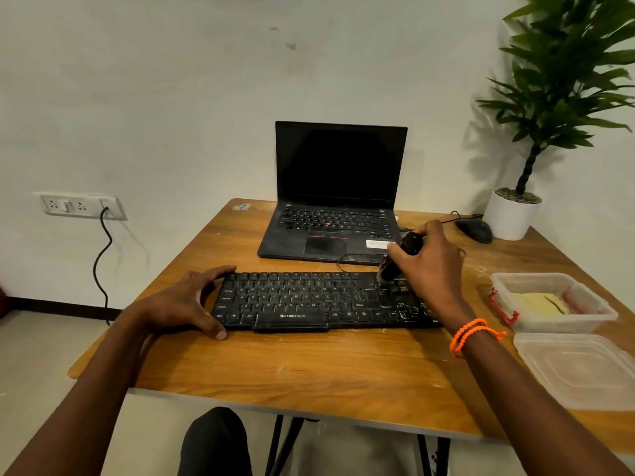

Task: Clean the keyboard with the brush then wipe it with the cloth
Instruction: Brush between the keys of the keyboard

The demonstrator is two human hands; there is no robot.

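Observation:
A dusty black keyboard (302, 300) lies across the middle of the wooden table (309, 369). My left hand (182, 304) holds its left end, thumb at the front edge and fingers curled round the back corner. My right hand (429, 266) grips a black-handled brush (398, 257), whose bristles touch the keys at the keyboard's right end. A yellow cloth (536, 302) lies inside a clear plastic container (553, 304) at the right of the table.
An open black laptop (333, 197) stands behind the keyboard, with a cable (347, 261) looping between them. A mouse (476, 230) and a potted plant (515, 214) sit at the back right. The container's lid (580, 369) lies near the right front edge.

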